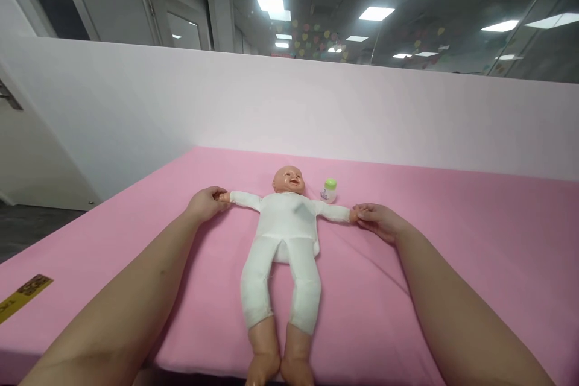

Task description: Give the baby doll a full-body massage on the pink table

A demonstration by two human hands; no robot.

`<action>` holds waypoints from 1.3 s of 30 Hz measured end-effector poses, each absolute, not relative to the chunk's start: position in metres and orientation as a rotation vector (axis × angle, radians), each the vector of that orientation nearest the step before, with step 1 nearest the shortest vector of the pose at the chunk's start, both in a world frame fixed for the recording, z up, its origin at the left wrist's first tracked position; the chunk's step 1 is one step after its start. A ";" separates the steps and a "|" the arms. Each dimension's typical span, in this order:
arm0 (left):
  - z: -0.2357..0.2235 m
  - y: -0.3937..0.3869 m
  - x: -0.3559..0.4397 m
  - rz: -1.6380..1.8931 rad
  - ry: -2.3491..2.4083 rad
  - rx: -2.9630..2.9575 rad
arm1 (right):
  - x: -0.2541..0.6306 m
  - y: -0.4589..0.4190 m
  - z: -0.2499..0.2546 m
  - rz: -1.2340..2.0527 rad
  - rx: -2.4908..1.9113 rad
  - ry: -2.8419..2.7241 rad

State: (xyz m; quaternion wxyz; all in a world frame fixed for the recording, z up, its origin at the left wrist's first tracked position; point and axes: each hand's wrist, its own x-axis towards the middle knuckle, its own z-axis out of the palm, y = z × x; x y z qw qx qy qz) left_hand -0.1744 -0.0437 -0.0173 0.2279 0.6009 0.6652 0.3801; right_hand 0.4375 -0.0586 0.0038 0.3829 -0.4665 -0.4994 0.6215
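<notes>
A baby doll (283, 235) in a white one-piece suit lies on its back in the middle of a pink-covered table (452, 241), head toward the far side and bare feet at the near edge, its arms spread straight out to left and right. The person's left hand (205, 202) is closed around the doll's hand on the left, fingers wrapped over it, while the right hand (377, 219) pinches the doll's other hand on the right between thumb and fingertips; both forearms reach in from the near corners of the view. A small clear bottle with a green cap (329, 190) stands upright just right of the doll's head, near its shoulder but not touching the right hand. A yellow-and-black label (25, 294) sits on the pink cover at the near left edge, well apart from the doll. A pale partition wall (289, 108) rises along the far side of the table, with ceiling lights and a doorway visible beyond it.
</notes>
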 end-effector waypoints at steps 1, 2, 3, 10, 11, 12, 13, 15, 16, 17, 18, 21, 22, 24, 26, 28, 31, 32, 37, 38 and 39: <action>-0.018 -0.043 -0.173 1.132 1.761 1.580 | 0.437 -0.057 0.002 1.585 -1.189 -1.270; -0.019 -0.043 -0.172 1.215 1.674 1.493 | 0.437 -0.055 0.000 1.582 -1.192 -1.270; -0.020 -0.043 -0.170 1.287 1.584 1.403 | 0.436 -0.054 -0.001 1.579 -1.199 -1.272; -0.021 -0.039 -0.157 1.428 1.331 1.018 | 0.437 -0.052 -0.006 1.566 -1.208 -1.235; -0.020 -0.039 -0.156 1.418 1.321 0.993 | 0.437 -0.052 -0.006 1.560 -1.202 -1.224; -0.019 -0.039 -0.155 1.406 1.323 0.976 | 0.437 -0.052 -0.006 1.553 -1.194 -1.212; -0.017 -0.039 -0.154 1.395 1.333 0.966 | 0.436 -0.052 -0.005 1.548 -1.186 -1.202; -0.016 -0.039 -0.153 1.382 1.360 0.955 | 0.434 -0.053 -0.004 1.544 -1.179 -1.196; -0.015 -0.040 -0.152 1.378 1.366 0.953 | 0.432 -0.054 -0.003 1.545 -1.183 -1.207; -0.014 -0.040 -0.152 1.377 1.363 0.951 | 0.430 -0.055 -0.002 1.547 -1.194 -1.227; -0.014 -0.041 -0.151 1.377 1.356 0.948 | 0.428 -0.056 -0.001 1.544 -1.212 -1.254; -0.012 -0.042 -0.150 1.380 1.338 0.948 | 0.423 -0.057 0.001 1.511 -1.275 -1.346; -0.013 -0.042 -0.150 1.381 1.338 0.952 | 0.423 -0.057 0.001 1.494 -1.294 -1.366; -0.014 -0.041 -0.151 1.388 1.349 0.956 | 0.423 -0.056 0.000 1.457 -1.322 -1.380; -0.016 -0.039 -0.153 1.401 1.364 0.951 | 0.425 -0.055 -0.003 1.435 -1.331 -1.368; -0.018 -0.037 -0.155 1.409 1.372 0.942 | 0.427 -0.054 -0.005 1.448 -1.307 -1.350; -0.022 -0.035 -0.159 1.417 1.376 0.933 | 0.427 -0.053 -0.006 1.490 -1.233 -1.328; -0.023 -0.034 -0.159 1.419 1.378 0.931 | 0.426 -0.053 -0.006 1.492 -1.218 -1.318; -0.025 -0.032 -0.161 1.431 1.384 0.922 | 0.420 -0.055 -0.002 1.465 -1.227 -1.311; -0.025 -0.032 -0.161 1.434 1.383 0.918 | 0.419 -0.055 -0.002 1.463 -1.231 -1.314; -0.025 -0.031 -0.161 1.438 1.381 0.913 | 0.418 -0.055 -0.002 1.460 -1.235 -1.309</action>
